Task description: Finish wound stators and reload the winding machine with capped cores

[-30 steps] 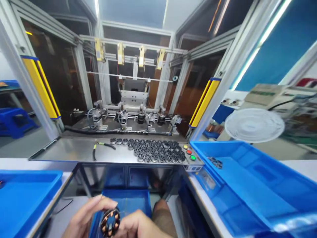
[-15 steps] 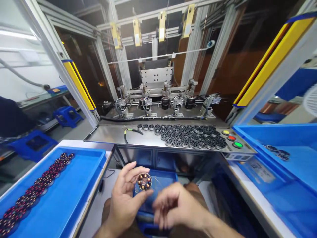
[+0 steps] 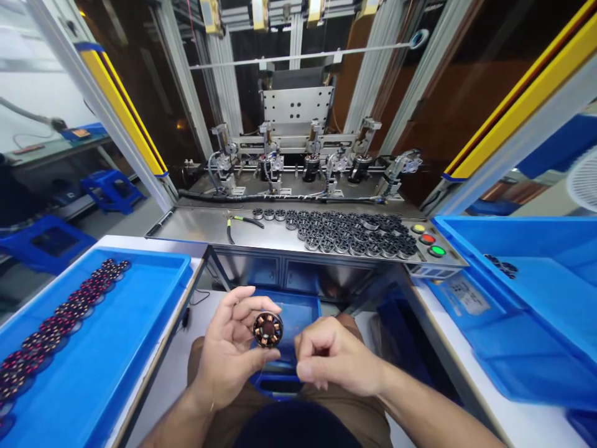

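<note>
My left hand (image 3: 228, 354) grips a copper-wound motor stator (image 3: 267, 340) by its rim, thumb below and fingers above. The stator's round face with its copper coils is turned up toward me. A thin wire strand seems to hang below it by my thumb. Just to the right, apart from the stator, my right hand (image 3: 340, 358) is closed, with the thumb pressed against the curled index finger. Whatever may be in that pinch is hidden or too small to make out. Beneath both hands lies a blue bin (image 3: 303, 311).
Several unwound stator cores (image 3: 345, 230) stand in rows on the metal ledge, beside green-handled cutters (image 3: 237, 225). A blue tray (image 3: 112, 348) with wound stators (image 3: 65, 317) is at left. Right are push buttons (image 3: 426, 239) and a blue crate (image 3: 536, 348). Behind stands the winding machine (image 3: 298, 162).
My view has tipped downward. The right hand, blurred with looser fingers before, is now closed and steadier. The left hand still holds the stator, its face turned slightly.
</note>
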The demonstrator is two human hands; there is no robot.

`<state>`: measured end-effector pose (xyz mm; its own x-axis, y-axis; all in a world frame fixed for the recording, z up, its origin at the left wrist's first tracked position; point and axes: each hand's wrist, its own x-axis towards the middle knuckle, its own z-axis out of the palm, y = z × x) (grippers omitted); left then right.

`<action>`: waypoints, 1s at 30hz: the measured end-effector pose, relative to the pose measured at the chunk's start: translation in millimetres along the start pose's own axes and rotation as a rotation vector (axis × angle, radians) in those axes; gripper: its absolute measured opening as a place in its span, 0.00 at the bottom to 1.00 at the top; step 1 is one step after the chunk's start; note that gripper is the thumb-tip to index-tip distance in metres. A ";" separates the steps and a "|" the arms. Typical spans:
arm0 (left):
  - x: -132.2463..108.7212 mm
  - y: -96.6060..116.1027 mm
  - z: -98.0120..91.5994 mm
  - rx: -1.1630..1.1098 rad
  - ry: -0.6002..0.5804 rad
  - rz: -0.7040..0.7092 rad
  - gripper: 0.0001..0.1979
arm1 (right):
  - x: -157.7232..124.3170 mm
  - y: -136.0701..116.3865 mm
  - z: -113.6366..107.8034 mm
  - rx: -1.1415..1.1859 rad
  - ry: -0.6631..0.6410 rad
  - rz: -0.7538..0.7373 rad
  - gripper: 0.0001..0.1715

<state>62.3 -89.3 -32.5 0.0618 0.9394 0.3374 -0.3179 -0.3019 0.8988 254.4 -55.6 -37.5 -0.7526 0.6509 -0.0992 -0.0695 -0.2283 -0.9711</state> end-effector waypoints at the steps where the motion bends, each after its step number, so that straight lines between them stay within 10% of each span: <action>1: -1.1 0.2 -1.2 0.015 -0.002 0.004 0.32 | -2.2 -0.7 -4.6 -0.064 -0.032 0.013 0.25; 7: -12.0 -6.5 1.5 0.289 0.019 0.152 0.33 | -8.9 -31.3 -4.3 -0.325 0.396 -0.269 0.26; 23: -5.0 -4.7 4.6 -0.165 -0.052 -0.237 0.23 | 0.2 -5.9 33.6 -0.115 0.475 -0.550 0.16; 30: -12.2 -11.3 12.3 0.175 0.198 -0.023 0.19 | -2.0 3.3 38.9 -0.191 0.518 -0.545 0.16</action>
<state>76.8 -99.3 -43.4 -0.1251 0.9546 0.2703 -0.1488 -0.2874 0.9462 230.3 -85.8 -32.1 -0.2389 0.9018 0.3602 -0.1923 0.3196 -0.9278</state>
